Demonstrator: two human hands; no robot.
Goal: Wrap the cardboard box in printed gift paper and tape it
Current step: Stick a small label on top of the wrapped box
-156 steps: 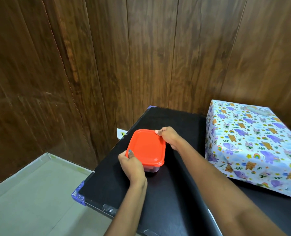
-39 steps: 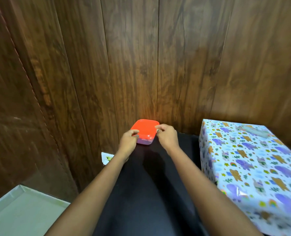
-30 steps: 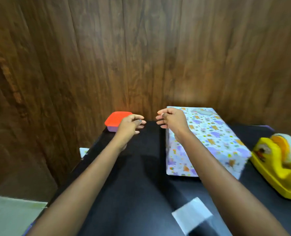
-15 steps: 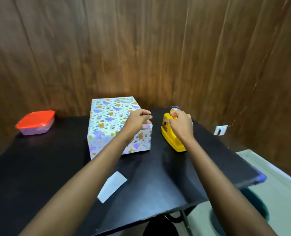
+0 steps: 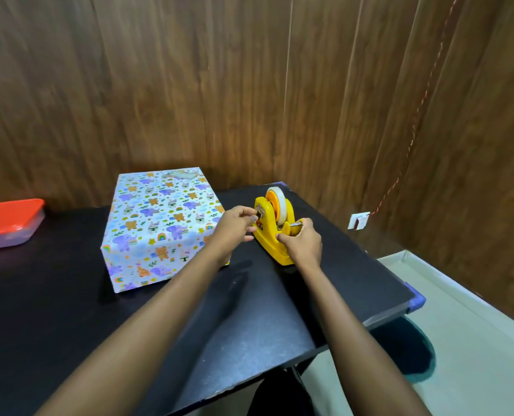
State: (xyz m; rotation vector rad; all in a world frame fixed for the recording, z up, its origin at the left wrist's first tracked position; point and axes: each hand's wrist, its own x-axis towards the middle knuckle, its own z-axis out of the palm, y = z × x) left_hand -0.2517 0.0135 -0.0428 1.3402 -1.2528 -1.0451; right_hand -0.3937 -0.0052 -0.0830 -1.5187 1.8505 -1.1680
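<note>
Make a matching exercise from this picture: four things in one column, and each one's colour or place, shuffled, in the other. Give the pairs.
Things:
1 wrapped box
2 tape dispenser
3 plastic container
4 wall socket

Descriptions:
A white, right of the table
B yellow
C red lid, far left
D animal print, mid-table

Pairs: 1-D, 2-B, 3-C, 4-A
</note>
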